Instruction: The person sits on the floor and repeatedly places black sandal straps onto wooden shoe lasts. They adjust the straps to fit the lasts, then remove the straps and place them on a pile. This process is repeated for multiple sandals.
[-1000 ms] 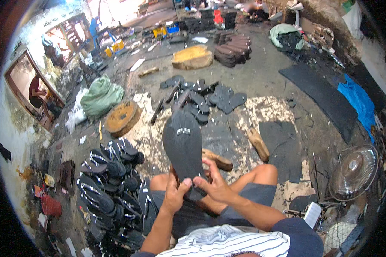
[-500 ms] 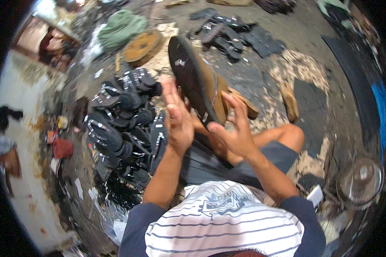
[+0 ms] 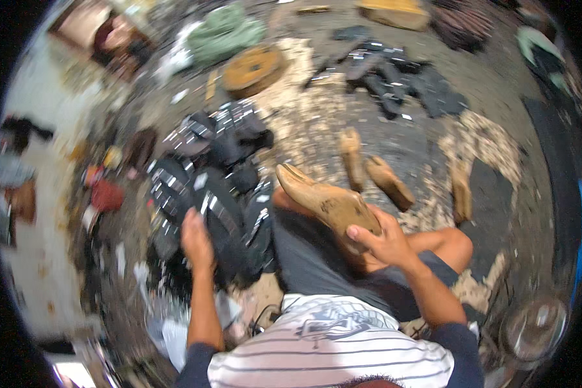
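Note:
My right hand (image 3: pixel 387 238) grips the heel end of a tan wooden shoe last (image 3: pixel 326 202) above my lap, its toe pointing away to the left. No sandal is on the last. At the pile of black sandals (image 3: pixel 168 187) on my left, my left hand (image 3: pixel 197 240) is at the near side, smeared by motion. Its fingers look stretched out, with nothing visible in them. Beside it, a black sandal with shiny straps (image 3: pixel 221 210) lies on the pile.
Wooden lasts (image 3: pixel 351 158) lie on the floor ahead, one more (image 3: pixel 461 191) farther right. Beyond are black shoe pieces (image 3: pixel 388 74), a round wooden block (image 3: pixel 253 70) and a green cloth bundle (image 3: pixel 226 33). A fan (image 3: pixel 535 328) stands at the lower right.
The black sandal that was around the last is off it, and the last is bare in my right hand. My left hand has moved left and nearer to me, to the sandal pile.

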`<action>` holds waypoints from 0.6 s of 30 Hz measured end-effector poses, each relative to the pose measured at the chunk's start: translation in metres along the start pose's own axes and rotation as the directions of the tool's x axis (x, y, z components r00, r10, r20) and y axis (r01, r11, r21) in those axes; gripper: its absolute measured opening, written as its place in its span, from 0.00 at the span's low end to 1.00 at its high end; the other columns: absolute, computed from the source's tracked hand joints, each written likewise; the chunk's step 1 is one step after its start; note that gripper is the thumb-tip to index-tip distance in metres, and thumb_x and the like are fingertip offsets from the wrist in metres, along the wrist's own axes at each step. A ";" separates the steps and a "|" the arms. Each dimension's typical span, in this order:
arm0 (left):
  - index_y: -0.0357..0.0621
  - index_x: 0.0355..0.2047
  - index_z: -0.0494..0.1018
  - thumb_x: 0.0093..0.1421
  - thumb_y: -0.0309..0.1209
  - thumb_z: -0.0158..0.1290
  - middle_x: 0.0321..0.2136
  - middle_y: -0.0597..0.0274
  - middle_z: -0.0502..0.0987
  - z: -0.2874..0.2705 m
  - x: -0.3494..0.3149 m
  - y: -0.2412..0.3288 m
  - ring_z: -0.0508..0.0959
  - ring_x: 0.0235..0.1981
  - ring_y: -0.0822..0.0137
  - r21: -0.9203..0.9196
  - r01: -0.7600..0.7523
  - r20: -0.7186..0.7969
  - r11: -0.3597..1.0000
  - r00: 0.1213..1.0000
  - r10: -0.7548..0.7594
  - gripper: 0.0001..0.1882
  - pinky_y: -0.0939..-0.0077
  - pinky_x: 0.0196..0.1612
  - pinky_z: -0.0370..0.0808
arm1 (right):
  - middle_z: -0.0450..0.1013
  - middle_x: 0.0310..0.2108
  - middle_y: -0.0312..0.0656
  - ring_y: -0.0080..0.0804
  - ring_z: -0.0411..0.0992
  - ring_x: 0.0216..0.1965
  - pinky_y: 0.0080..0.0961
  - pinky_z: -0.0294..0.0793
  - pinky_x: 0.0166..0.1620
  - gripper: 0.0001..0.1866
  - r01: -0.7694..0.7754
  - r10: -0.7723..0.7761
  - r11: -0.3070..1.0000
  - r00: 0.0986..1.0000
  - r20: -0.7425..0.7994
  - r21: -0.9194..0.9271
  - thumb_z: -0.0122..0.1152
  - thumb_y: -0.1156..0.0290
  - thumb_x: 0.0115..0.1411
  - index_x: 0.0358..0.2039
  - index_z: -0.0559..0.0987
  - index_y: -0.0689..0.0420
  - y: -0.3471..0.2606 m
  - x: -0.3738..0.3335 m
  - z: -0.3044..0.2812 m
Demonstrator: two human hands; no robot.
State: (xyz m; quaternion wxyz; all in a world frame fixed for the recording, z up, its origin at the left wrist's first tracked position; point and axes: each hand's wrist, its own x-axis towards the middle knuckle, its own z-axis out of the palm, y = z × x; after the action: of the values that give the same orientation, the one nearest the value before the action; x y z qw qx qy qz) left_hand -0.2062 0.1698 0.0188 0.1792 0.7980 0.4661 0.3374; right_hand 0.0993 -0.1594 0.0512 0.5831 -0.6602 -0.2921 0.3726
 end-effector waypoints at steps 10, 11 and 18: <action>0.40 0.54 0.73 0.69 0.30 0.50 0.46 0.60 0.78 0.111 0.072 0.157 0.77 0.46 0.70 -0.551 0.031 0.394 0.834 0.891 0.227 0.15 0.76 0.49 0.74 | 0.79 0.42 0.57 0.54 0.78 0.46 0.43 0.75 0.49 0.31 -0.416 0.127 0.645 0.886 -0.447 -0.641 0.63 0.51 0.57 0.54 0.77 0.59 0.113 0.057 -0.221; 0.39 0.54 0.74 0.69 0.30 0.51 0.45 0.61 0.79 0.144 0.080 0.174 0.77 0.47 0.71 -0.550 0.032 0.500 0.834 0.813 0.299 0.15 0.76 0.51 0.73 | 0.79 0.42 0.58 0.55 0.77 0.46 0.44 0.75 0.49 0.30 -0.453 0.145 0.570 0.877 -0.458 -0.686 0.63 0.51 0.57 0.53 0.77 0.60 0.118 0.051 -0.232; 0.40 0.59 0.70 0.64 0.43 0.56 0.56 0.47 0.74 0.333 0.131 0.137 0.73 0.58 0.50 -0.251 -0.292 0.908 0.923 0.259 0.329 0.27 0.59 0.60 0.69 | 0.77 0.48 0.58 0.56 0.75 0.50 0.46 0.72 0.55 0.27 -0.439 0.258 0.483 0.898 -0.357 -0.757 0.62 0.52 0.59 0.51 0.79 0.60 0.159 0.102 -0.276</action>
State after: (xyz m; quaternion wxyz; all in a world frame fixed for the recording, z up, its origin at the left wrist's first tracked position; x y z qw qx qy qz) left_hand 0.1579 0.2235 -0.0860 0.3577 0.9158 0.1050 -0.1496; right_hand 0.3774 -0.2519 -0.1092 0.1439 -0.9323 -0.2321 0.2371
